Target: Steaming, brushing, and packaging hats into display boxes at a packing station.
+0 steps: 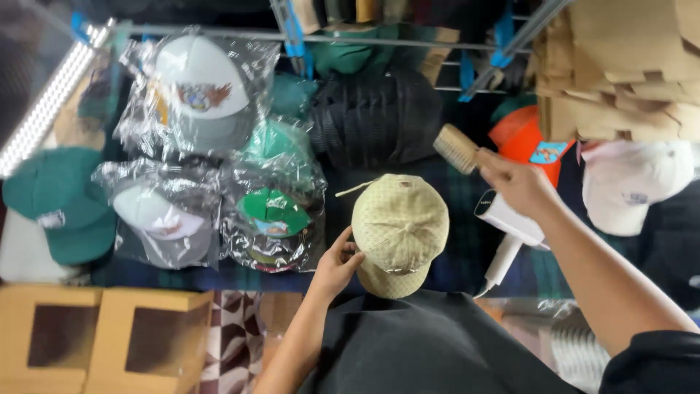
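Trouble could come if the tan cap (399,232) slips, since the left hand (337,264) only pinches its edge near the person's lap. Head view: the right hand (515,182) is lifted up high, fingers closed around a wooden brush (456,148), which might bump the white steamer (507,226).

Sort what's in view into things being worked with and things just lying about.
In use: beige cap gripped by left hand; wooden brush held by right hand.

Lying about: bagged caps, green cap, orange cap, white cap, cardboard boxes.
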